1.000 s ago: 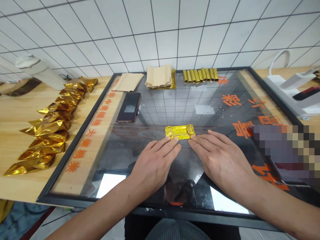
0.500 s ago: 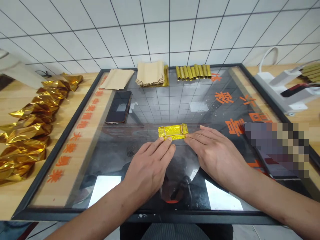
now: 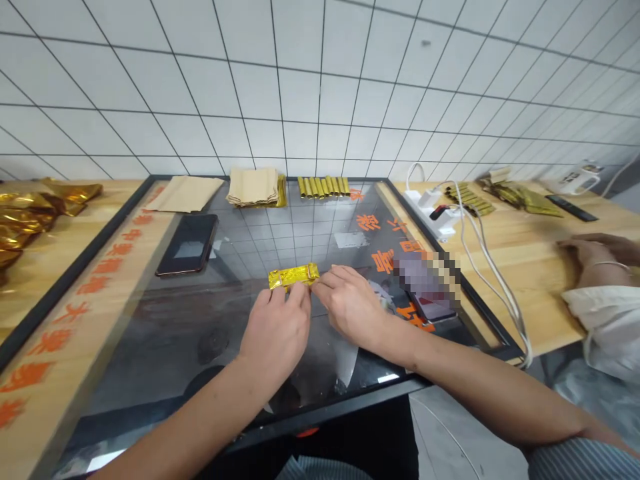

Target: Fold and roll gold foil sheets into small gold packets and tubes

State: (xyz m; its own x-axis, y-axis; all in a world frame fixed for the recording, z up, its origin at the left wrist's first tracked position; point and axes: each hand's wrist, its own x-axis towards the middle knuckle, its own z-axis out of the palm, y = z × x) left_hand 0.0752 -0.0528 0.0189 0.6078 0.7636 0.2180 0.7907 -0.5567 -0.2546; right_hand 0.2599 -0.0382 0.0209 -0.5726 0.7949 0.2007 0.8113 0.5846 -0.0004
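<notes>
A small strip of gold foil paper (image 3: 291,275), its two ends folded inward with a pale edge showing, lies on the glass board (image 3: 240,257). At its near edge, my left hand (image 3: 277,327) has bent fingers closed on the foil, the tips partly hidden. My right hand (image 3: 347,303) pinches the foil's near right corner with fingers together. Behind the foil, a row of several rolled gold tubes (image 3: 324,187) lies at the board's far edge. Left of them are a stack of brown paper pieces (image 3: 253,186) and a separate flat brown paper piece (image 3: 186,193).
A dark phone (image 3: 187,245) lies on the board's left; another phone (image 3: 433,297), partly blurred out, is at right. Crumpled gold foil (image 3: 25,217) lies far left. A white power strip (image 3: 435,217) with cables borders the board. A co-worker's hand (image 3: 593,257) rests on the table.
My view has turned to the right, bringing the co-worker's arm and more table into sight. My left fingers are more bent on the foil's near edge, which looks slightly folded up.
</notes>
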